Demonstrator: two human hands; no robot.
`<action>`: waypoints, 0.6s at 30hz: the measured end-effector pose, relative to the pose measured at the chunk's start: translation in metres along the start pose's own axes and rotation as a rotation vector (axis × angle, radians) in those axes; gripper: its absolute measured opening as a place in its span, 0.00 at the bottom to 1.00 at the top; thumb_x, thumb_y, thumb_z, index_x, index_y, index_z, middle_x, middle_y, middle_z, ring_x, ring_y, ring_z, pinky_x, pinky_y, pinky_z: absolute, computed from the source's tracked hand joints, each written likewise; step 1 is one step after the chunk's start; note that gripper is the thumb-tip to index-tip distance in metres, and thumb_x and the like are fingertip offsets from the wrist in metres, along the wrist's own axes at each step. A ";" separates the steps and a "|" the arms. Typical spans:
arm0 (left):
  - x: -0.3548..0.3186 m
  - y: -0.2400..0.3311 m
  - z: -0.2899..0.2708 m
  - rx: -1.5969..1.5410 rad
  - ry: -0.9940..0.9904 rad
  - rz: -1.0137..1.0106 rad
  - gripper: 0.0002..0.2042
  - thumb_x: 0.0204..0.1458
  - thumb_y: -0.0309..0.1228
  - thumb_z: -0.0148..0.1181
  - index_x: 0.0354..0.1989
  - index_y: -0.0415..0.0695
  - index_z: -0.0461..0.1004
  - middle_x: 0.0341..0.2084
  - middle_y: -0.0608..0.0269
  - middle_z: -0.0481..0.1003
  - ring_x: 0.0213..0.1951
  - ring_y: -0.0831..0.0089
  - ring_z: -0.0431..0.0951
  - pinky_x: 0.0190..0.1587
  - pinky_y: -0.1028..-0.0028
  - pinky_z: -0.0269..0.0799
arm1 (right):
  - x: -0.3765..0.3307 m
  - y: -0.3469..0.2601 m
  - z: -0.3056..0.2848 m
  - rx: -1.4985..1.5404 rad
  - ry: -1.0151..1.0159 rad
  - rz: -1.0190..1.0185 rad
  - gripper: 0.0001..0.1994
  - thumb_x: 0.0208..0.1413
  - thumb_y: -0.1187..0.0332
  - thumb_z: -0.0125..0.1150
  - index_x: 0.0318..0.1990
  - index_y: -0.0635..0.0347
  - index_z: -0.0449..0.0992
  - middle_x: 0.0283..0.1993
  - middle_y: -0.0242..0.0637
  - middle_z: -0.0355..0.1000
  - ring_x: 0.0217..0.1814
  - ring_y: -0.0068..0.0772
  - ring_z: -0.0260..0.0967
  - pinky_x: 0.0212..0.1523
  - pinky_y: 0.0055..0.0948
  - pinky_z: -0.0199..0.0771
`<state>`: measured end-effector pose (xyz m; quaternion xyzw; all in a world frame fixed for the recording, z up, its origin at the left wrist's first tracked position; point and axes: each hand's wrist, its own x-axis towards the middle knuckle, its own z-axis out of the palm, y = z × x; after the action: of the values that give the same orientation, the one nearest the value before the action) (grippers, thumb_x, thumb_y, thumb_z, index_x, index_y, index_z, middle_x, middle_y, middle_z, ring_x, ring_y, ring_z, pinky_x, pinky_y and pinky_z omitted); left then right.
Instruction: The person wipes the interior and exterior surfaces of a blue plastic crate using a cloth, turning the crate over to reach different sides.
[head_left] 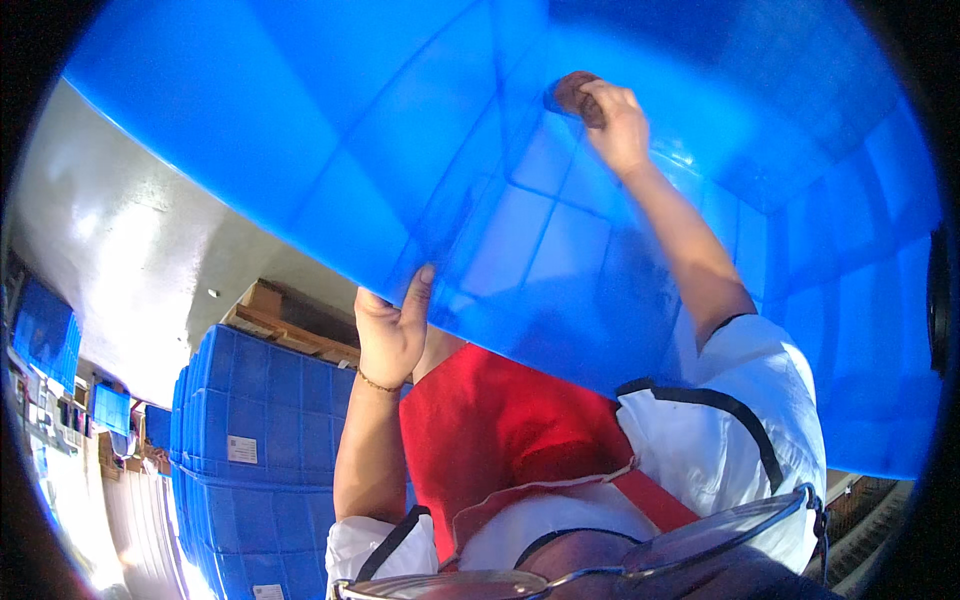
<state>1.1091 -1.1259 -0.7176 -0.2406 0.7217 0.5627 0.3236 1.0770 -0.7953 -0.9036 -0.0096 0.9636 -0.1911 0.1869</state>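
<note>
Blue moulded plastic fills our view: a large crate, ribbed in a square grid, tilted overhead. Our left hand grips its near rim, thumb up along the wall. Our right hand, reaching farther inside, presses a small brown pad against the ribbed surface, fingers closed over it. Stacked blue crates stand lower left.

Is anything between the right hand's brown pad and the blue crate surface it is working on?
Nothing visible: the right hand presses the brown pad straight against the blue crate, whose lower edge the left hand grips.
</note>
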 end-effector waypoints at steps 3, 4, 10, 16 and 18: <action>0.000 0.002 0.004 -0.054 0.023 -0.034 0.04 0.51 0.25 0.59 0.30 0.38 0.72 0.24 0.67 0.73 0.28 0.83 0.69 0.31 0.80 0.65 | -0.007 -0.005 0.032 -0.159 -0.297 0.064 0.19 0.38 0.69 0.62 0.43 0.53 0.72 0.45 0.37 0.69 0.48 0.40 0.65 0.44 0.38 0.71; 0.000 0.002 0.004 -0.055 0.027 -0.034 0.04 0.51 0.25 0.59 0.30 0.38 0.72 0.24 0.68 0.73 0.28 0.83 0.69 0.30 0.80 0.65 | -0.004 -0.015 0.038 -0.228 -0.361 0.070 0.17 0.39 0.68 0.62 0.42 0.55 0.73 0.46 0.38 0.69 0.48 0.40 0.65 0.44 0.39 0.71; 0.001 0.007 0.004 -0.034 0.000 -0.047 0.03 0.52 0.24 0.58 0.28 0.39 0.72 0.22 0.69 0.72 0.27 0.84 0.68 0.29 0.81 0.65 | 0.021 -0.031 0.041 -0.303 -0.688 0.120 0.15 0.42 0.64 0.56 0.38 0.60 0.76 0.50 0.43 0.66 0.52 0.41 0.64 0.45 0.40 0.72; -0.001 -0.007 -0.001 -0.061 0.033 0.013 0.04 0.51 0.25 0.58 0.32 0.38 0.71 0.26 0.68 0.73 0.30 0.84 0.69 0.32 0.80 0.66 | -0.031 -0.108 0.006 0.045 -0.686 -0.117 0.13 0.41 0.60 0.53 0.30 0.58 0.77 0.38 0.48 0.72 0.40 0.49 0.72 0.35 0.46 0.73; -0.001 -0.007 0.001 -0.116 0.037 -0.032 0.05 0.51 0.25 0.59 0.34 0.38 0.71 0.28 0.66 0.74 0.31 0.83 0.70 0.34 0.80 0.67 | -0.075 -0.154 -0.015 0.390 -0.634 -0.263 0.12 0.41 0.58 0.54 0.28 0.55 0.77 0.34 0.48 0.71 0.37 0.51 0.70 0.33 0.55 0.67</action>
<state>1.1153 -1.1273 -0.7215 -0.2809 0.6897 0.5937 0.3048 1.1330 -0.9257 -0.8072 -0.1560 0.7942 -0.3804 0.4475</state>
